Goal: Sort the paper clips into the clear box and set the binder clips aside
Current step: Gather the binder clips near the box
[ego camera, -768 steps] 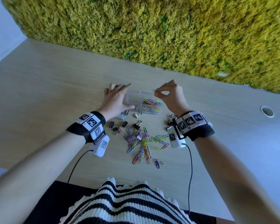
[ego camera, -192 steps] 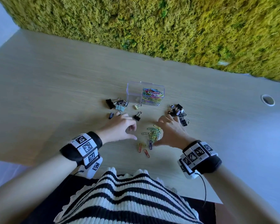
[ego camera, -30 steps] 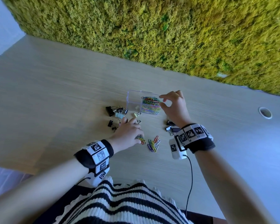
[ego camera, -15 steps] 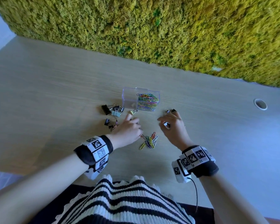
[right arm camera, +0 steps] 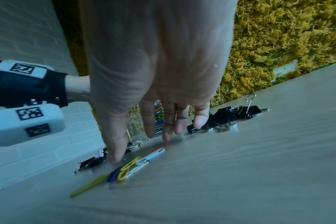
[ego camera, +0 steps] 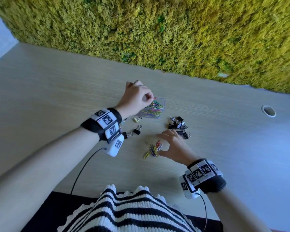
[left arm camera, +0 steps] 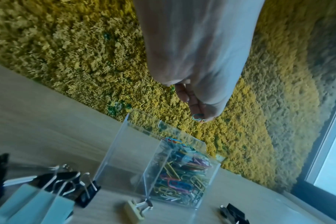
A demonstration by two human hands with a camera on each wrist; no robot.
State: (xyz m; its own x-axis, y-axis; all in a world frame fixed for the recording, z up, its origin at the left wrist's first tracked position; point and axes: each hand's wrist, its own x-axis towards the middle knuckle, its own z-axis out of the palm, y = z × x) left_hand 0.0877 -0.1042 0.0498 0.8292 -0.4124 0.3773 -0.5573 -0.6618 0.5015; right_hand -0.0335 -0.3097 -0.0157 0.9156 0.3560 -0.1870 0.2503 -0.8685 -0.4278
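The clear box (ego camera: 161, 106), its right part full of coloured paper clips (ego camera: 153, 108), stands mid-table. My left hand (ego camera: 149, 97) hovers over its rim and pinches a few paper clips (left arm camera: 199, 118) between thumb and fingers above the clear box (left arm camera: 136, 136). A small pile of loose paper clips (ego camera: 152, 149) lies nearer me. My right hand (ego camera: 161, 144) is spread over that pile, fingers straight, holding nothing. In the right wrist view its thumb tip (right arm camera: 113, 157) touches the table beside the loose paper clips (right arm camera: 136, 163). Black binder clips (ego camera: 178, 127) are heaped right of the box.
More binder clips (ego camera: 137, 131) lie left of the pile, a beige one (ego camera: 136, 119) by the box and larger ones (left arm camera: 48, 189) under my left wrist. A moss wall (ego camera: 157, 30) backs the table. A cable hole (ego camera: 268, 111) sits far right.
My left hand has lifted from the loose pile to above the box, carrying paper clips. My right hand has come back from the black binder clips to the loose pile.
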